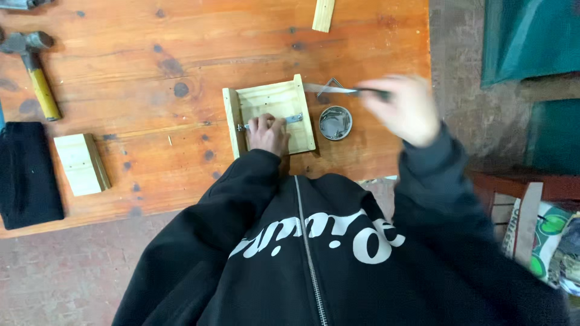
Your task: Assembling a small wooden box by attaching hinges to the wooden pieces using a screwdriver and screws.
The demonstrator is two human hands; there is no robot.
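- your left hand point(267, 131) fingers pin the metal strip point(294, 119) on the wooden box point(270, 99), frame centre.
- your right hand point(402, 108) grips a screwdriver point(338, 90); a slipping tip could jab those fingers.

The worktop point(181, 48) is brown wood with dark knots. On it lie a hammer point(33, 69) with a yellow handle, a black cloth point(27, 175), a pale wood block point(81, 164), a small open wooden box point(272, 121), a round tin point(335, 123) and a wood strip point(323, 15).
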